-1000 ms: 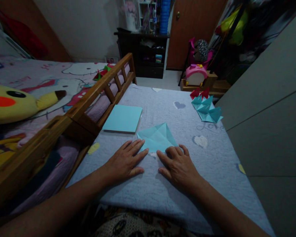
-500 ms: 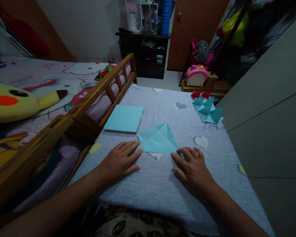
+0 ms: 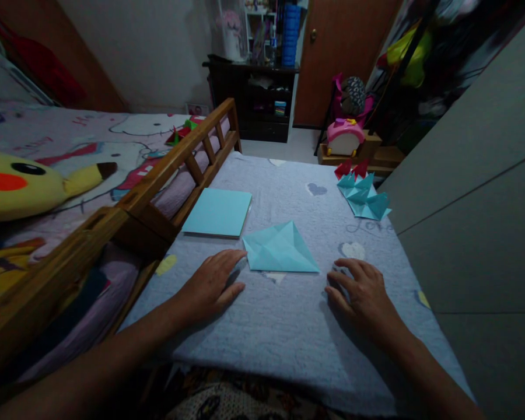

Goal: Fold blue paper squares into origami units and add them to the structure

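Observation:
A folded light-blue paper piece (image 3: 280,249) lies on the blue-grey blanket (image 3: 289,326) in front of me. My left hand (image 3: 210,286) rests flat on the blanket just left of the paper, fingers stretched toward its left corner. Flat on the blanket to the paper's right, a little apart from it, lies my right hand (image 3: 364,290) with fingers spread. Neither hand holds anything. A stack of square light-blue paper sheets (image 3: 218,212) sits further back on the left.
Several finished folded paper shapes, blue and red (image 3: 362,191), lie at the blanket's far right. A wooden bed rail (image 3: 166,175) runs along the left, with a yellow plush toy (image 3: 30,182) beyond it. A grey cabinet wall (image 3: 476,192) stands on the right.
Both hands have slid off the folded paper and apart: the right hand moved right, the left drew back slightly. The paper stays flat where it was.

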`<state>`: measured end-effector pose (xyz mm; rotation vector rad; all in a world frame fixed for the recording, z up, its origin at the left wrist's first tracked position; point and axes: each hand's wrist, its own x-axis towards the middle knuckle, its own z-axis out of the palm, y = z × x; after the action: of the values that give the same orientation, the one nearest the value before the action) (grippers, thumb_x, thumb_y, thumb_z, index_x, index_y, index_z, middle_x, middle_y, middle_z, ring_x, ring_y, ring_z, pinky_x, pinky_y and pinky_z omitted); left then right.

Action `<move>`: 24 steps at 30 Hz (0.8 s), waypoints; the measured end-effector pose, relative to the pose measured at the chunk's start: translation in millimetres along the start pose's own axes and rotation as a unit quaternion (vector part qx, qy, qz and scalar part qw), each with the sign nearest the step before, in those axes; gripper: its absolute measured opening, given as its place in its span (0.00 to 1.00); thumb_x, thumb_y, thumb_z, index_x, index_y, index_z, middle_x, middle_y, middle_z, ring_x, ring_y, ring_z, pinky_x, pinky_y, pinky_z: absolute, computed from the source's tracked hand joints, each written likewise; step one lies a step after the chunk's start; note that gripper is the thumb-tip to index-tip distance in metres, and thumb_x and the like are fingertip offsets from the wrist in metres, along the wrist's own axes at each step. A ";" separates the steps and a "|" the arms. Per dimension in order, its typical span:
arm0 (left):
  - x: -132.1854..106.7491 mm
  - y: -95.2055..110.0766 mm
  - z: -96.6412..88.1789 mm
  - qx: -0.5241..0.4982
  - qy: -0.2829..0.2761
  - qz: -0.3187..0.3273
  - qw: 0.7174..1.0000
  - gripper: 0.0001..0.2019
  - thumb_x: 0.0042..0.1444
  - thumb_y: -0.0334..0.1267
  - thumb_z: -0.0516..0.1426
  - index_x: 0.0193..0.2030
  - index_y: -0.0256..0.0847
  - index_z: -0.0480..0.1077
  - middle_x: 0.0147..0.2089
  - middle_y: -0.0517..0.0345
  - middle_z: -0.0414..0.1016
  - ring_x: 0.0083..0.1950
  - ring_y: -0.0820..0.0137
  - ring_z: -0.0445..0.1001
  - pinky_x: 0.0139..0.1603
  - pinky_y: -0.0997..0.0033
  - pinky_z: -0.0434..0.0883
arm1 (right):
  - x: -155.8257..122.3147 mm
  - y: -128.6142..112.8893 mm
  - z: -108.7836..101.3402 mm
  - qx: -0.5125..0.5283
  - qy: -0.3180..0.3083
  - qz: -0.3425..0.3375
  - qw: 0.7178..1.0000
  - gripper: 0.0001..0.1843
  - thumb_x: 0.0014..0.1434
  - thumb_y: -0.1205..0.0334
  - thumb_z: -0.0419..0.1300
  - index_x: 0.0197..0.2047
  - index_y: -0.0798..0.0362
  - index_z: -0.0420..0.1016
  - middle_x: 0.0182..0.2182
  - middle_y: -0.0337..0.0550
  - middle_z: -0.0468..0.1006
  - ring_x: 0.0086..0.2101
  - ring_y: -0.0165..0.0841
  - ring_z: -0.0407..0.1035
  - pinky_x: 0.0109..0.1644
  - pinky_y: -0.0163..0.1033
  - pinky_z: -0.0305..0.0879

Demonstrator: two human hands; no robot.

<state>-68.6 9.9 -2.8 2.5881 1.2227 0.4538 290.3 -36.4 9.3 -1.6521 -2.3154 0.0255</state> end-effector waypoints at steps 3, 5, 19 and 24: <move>13.2 0.5 2.2 -0.028 0.022 -0.023 0.999 0.29 0.63 0.34 0.53 0.70 0.43 0.52 0.65 0.45 0.67 0.63 0.56 0.67 0.64 0.49 0.68 | 18.9 -13.1 0.9 0.038 -0.005 -0.015 0.999 0.18 0.63 0.62 0.59 0.55 0.54 0.75 0.54 0.55 0.76 0.53 0.50 0.66 0.58 0.57 0.61; 22.5 2.1 3.9 -0.015 0.027 -0.024 0.999 0.27 0.61 0.32 0.54 0.68 0.42 0.58 0.59 0.47 0.70 0.59 0.56 0.69 0.61 0.50 0.70 | 33.4 -27.7 5.4 0.068 -0.012 -0.016 0.998 0.26 0.62 0.63 0.60 0.63 0.57 0.68 0.56 0.57 0.75 0.54 0.50 0.65 0.60 0.57 0.60; 42.6 4.2 -1.3 0.092 0.033 0.051 0.994 0.30 0.55 0.28 0.58 0.65 0.44 0.64 0.72 0.45 0.58 0.70 0.49 0.55 0.66 0.42 0.61 | 59.0 -40.4 29.7 0.197 0.046 -0.018 0.979 0.15 0.53 0.78 0.55 0.34 0.49 0.75 0.35 0.42 0.77 0.44 0.41 0.66 0.61 0.56 0.52; 54.8 0.5 -5.9 0.094 0.138 0.140 0.976 0.19 0.54 0.22 0.57 0.48 0.46 0.75 0.63 0.50 0.72 0.65 0.54 0.64 0.64 0.46 0.63 | 58.7 -21.7 29.5 0.218 0.114 -0.068 0.967 0.15 0.51 0.77 0.55 0.34 0.47 0.73 0.46 0.42 0.75 0.55 0.44 0.61 0.65 0.62 0.47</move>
<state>-37.5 52.8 12.3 2.9553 1.0210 0.8143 245.5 15.3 -1.5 -1.2101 -2.0566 0.2805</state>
